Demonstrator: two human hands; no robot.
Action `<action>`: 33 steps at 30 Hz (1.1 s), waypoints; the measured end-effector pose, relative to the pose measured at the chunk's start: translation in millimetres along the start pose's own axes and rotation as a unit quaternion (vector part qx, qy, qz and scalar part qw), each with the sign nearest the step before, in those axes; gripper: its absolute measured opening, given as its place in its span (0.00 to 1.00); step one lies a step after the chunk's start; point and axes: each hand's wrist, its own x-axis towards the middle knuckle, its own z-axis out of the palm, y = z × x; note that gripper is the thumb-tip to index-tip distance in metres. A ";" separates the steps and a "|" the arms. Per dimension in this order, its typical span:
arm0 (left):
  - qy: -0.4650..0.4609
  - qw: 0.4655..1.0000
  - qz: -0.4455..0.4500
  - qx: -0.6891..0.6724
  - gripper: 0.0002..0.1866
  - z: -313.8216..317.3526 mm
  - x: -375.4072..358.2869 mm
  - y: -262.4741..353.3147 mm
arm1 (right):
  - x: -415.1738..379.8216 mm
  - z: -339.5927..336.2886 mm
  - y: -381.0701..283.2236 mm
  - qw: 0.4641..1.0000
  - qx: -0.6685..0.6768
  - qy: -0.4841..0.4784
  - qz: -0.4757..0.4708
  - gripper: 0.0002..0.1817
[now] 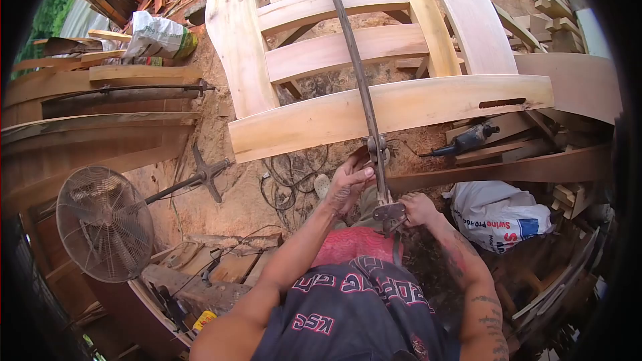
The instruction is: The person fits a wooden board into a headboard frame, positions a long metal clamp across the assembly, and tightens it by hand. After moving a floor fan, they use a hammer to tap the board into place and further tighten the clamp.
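A long metal bar clamp (pixel 352 53) runs lengthwise over a pale wooden frame (pixel 391 103) of slats and rails. Its near end, with a round jaw and a plate-like head, projects past the closest rail toward my body. My left hand (pixel 349 184) is closed at the left side of the clamp, just below the jaw, thumb on top and some fingers hidden behind. On the right of the clamp head, my right hand (pixel 420 209) is curled around its end; the gripped part is mostly covered by my fingers.
A round caged fan (pixel 105 224) lies at left with its cross-shaped base. Cables (pixel 287 187) coil on the dusty floor. A power tool (pixel 468 139) rests on boards at right, above a white sack (pixel 501 214). Another sack (pixel 159 35) and stacked planks stand at upper left.
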 end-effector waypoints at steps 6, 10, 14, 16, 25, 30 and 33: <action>0.018 0.994 -0.015 -0.106 0.31 -21.3 -25.7 67.8 | -9.1 35.5 -46.1 0.941 -0.083 0.240 0.224 0.06; 0.114 0.987 0.116 0.015 0.24 -53.5 -71.5 45.0 | -0.1 56.8 -84.2 0.867 -0.127 0.401 0.269 0.06; 0.049 0.971 -0.055 0.228 0.23 -63.6 -103.5 7.1 | 10.2 74.4 -86.0 0.820 -0.124 0.494 0.261 0.06; 0.011 0.958 -0.065 0.278 0.22 -49.4 -106.9 -4.3 | 11.8 73.5 -87.4 0.824 -0.118 0.478 0.282 0.07; -0.117 0.924 0.006 0.365 0.18 -18.9 -76.0 -4.2 | 7.3 67.3 -91.9 0.825 -0.083 0.448 0.335 0.09; -0.106 0.896 0.012 0.430 0.17 -22.3 -70.6 25.0 | 16.0 85.9 -76.7 0.783 -0.133 0.518 0.318 0.07; -0.036 0.901 0.052 0.429 0.15 -28.2 -82.0 72.3 | 15.4 93.8 -73.6 0.781 -0.149 0.513 0.322 0.06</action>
